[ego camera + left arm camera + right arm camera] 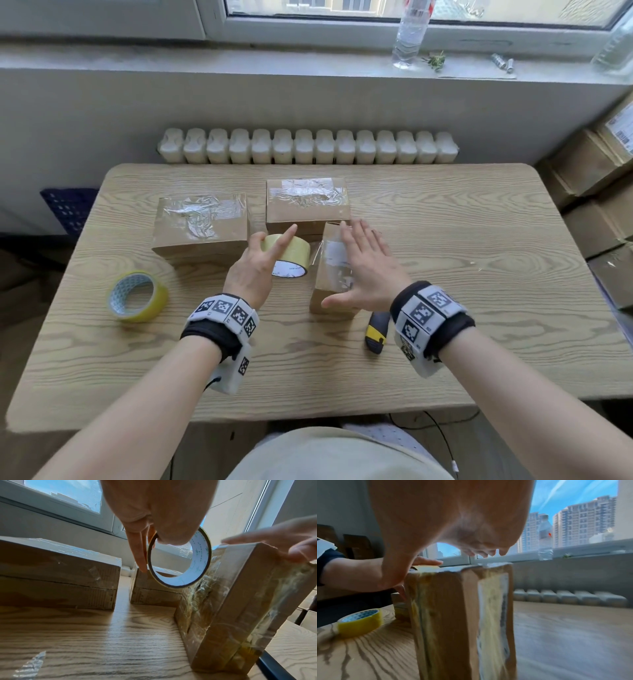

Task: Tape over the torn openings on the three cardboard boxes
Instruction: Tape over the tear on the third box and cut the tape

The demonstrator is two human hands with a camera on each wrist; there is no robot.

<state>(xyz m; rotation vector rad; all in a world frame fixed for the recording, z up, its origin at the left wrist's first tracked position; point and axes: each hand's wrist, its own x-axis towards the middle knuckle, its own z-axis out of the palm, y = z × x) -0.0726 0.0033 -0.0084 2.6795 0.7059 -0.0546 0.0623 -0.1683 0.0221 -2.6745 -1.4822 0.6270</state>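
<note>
Here the left hand (251,270) has its grip clamped on a tape roll (291,256) just left of the upright box (330,270); the right hand (368,265) lies flat on that box, fingers apart

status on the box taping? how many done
Two flat boxes already carry clear tape on top. Third box stands on edge: right hand flat on it, left hand holds the tape roll beside it. Left: cutting the strip; the utility knife lies untouched.
</note>
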